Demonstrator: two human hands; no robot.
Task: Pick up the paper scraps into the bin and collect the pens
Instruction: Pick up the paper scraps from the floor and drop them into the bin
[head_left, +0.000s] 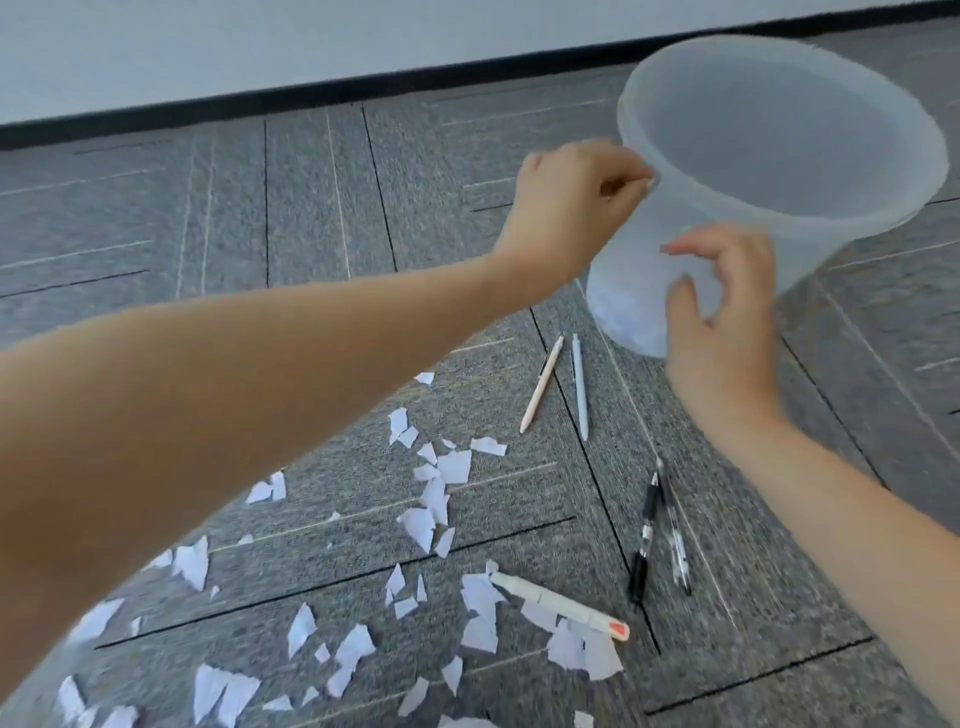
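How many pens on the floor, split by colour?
Beige pens: 1
Grey pens: 1
Black pens: 1
Clear pens with black trim: 1
White pens with orange end: 1
Total: 5

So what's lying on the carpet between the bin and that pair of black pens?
Two pens, in the head view: a cream pen and a grey pen, side by side between the bin and the black pens.

Single head view, wide-angle, looking forward and down at floor (311, 218); both forearms close in frame, wall (260, 47) at the top edge. No second view.
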